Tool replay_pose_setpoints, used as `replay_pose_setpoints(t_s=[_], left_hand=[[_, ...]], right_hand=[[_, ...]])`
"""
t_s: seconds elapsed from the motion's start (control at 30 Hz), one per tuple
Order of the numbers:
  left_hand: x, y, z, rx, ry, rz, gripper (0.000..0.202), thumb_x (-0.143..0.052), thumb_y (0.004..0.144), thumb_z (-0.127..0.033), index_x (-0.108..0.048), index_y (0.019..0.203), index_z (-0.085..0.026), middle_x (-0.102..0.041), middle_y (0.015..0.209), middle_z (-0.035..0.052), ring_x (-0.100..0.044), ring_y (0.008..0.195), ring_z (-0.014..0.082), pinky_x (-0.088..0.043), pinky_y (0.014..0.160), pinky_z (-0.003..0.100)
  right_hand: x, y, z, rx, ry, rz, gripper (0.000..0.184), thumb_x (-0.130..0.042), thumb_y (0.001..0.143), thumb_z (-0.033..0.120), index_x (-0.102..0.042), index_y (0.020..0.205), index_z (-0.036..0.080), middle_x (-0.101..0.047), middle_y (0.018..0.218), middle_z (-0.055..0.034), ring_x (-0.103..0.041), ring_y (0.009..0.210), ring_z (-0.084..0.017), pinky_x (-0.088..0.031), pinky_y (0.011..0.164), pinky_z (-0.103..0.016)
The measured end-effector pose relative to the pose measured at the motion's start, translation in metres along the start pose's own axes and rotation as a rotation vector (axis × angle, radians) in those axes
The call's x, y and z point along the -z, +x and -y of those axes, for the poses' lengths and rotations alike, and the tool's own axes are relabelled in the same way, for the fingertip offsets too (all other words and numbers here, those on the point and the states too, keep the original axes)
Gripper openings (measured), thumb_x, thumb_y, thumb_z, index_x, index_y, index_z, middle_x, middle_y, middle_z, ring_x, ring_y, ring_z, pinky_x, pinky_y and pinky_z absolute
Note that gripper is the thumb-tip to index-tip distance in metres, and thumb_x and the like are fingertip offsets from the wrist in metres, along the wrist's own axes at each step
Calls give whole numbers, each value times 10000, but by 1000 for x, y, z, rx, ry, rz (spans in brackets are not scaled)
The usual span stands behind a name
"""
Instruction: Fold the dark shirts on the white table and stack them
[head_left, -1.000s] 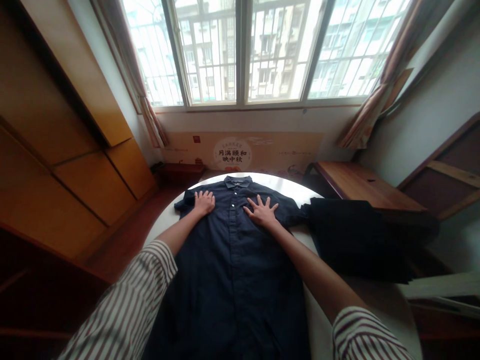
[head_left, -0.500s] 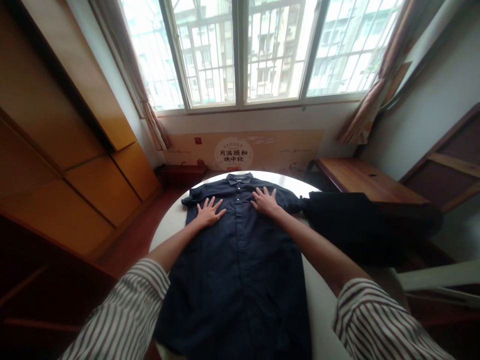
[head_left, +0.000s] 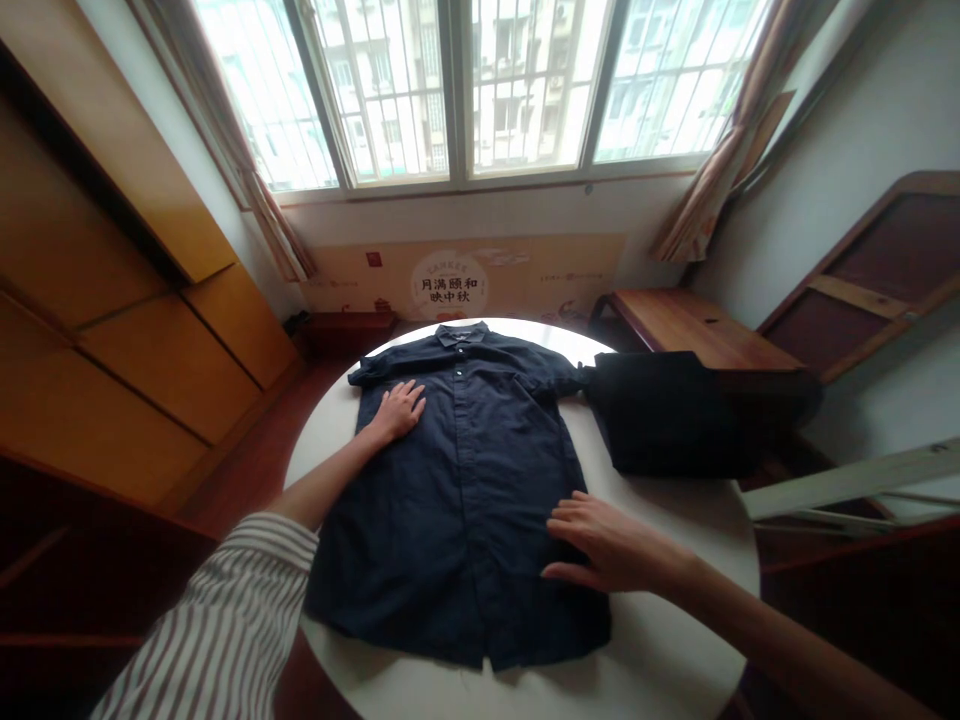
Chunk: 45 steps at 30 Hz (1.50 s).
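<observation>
A dark navy short-sleeved shirt (head_left: 457,480) lies flat and buttoned on a round white table (head_left: 675,620), collar toward the window. My left hand (head_left: 397,410) rests palm down on the shirt's left chest, fingers spread. My right hand (head_left: 607,548) hovers at the shirt's right side seam near the hem, fingers apart and lightly curved, touching the edge of the cloth. Neither hand holds anything.
A folded black garment (head_left: 667,415) lies at the table's right side, against the shirt's sleeve. A wooden bench (head_left: 690,325) stands behind it. Wooden cabinets (head_left: 150,340) line the left wall. A printed cardboard panel (head_left: 465,280) leans under the window.
My right hand has left the shirt's right chest and come back toward me to the right side seam near the hem. My left hand stays on the left chest. The view has pulled back.
</observation>
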<state>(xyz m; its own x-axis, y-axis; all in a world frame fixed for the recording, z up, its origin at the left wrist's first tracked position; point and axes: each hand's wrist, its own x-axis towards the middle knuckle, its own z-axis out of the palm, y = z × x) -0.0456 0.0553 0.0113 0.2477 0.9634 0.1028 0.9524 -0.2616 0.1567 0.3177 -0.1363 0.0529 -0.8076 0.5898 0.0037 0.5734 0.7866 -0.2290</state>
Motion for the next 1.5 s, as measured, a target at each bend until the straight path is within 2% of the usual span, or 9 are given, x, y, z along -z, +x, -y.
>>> replay_pose_setpoints(t_s=[0.2,0.37,0.53,0.73,0.9,1.1,1.27,1.4,1.5], left_hand=[[31,-159,-29,-436,-175,108,574,-498,940,-530,-475,1425,-224,-444,1494,101,-387,1386,258,-327,1158,445],[61,-260,-35,-581,-112,232,761,-722,798,-467,-428,1459,-231,-429,1506,110,-408,1368,313,-409,1114,468],[58,-286,-16,-501,50,128,662,-449,779,39,-490,1406,-169,-534,1409,117,-499,1292,242,-444,1091,384],[51,-293,0,-327,-39,40,490,-419,771,15,-669,1089,-262,-683,1007,72,-641,940,214,-555,871,356],[79,-303,2,-280,-83,171,392,-458,726,-55,-698,911,-304,-680,868,30,-639,770,184,-534,716,287],[103,-245,-17,-326,-205,234,337,-404,790,-111,-679,928,-248,-692,922,16,-645,861,169,-498,829,266],[56,-106,-44,-256,-190,21,425,-324,930,-199,-629,1225,-189,-606,1297,78,-540,1220,200,-372,1096,331],[20,-2,-49,68,-40,78,579,-327,972,-514,-369,1499,-278,-261,1598,83,-234,1450,360,-231,1130,608],[6,43,-36,259,-18,127,719,-273,913,-697,-262,1537,-341,-141,1631,73,-121,1464,429,-153,1107,685]], right_hand=[[-33,-66,13,-104,-9,-186,370,-406,1019,300,-557,699,190,-589,648,-16,-560,610,-150,-423,713,-333],[-35,-92,19,-54,-51,-317,374,-647,861,501,-672,1040,174,-683,944,-118,-628,864,-242,-505,780,-393],[-26,-93,7,53,-123,-359,340,-544,910,170,-617,1239,215,-675,1155,-107,-617,1056,-238,-519,905,-411],[-17,-85,25,23,-102,-359,361,-366,887,13,-663,886,218,-675,861,-87,-621,801,-211,-528,718,-377],[-5,-90,59,2,76,-179,280,-382,885,54,-596,798,212,-612,752,-71,-554,681,-188,-455,612,-343],[15,-41,38,-48,183,-171,237,-456,846,85,-641,952,189,-635,854,-78,-594,785,-192,-472,712,-317],[9,80,-14,-173,124,-227,338,-457,950,250,-619,1237,177,-583,1311,-129,-547,1198,-237,-411,1039,-362],[0,173,-54,-447,31,-61,554,-437,965,480,-386,1486,300,-236,1610,-53,-213,1443,-381,-221,1122,-614],[0,215,-79,-572,45,-46,620,-265,985,578,-242,1545,313,-150,1633,-57,-133,1449,-437,-161,1076,-719]])
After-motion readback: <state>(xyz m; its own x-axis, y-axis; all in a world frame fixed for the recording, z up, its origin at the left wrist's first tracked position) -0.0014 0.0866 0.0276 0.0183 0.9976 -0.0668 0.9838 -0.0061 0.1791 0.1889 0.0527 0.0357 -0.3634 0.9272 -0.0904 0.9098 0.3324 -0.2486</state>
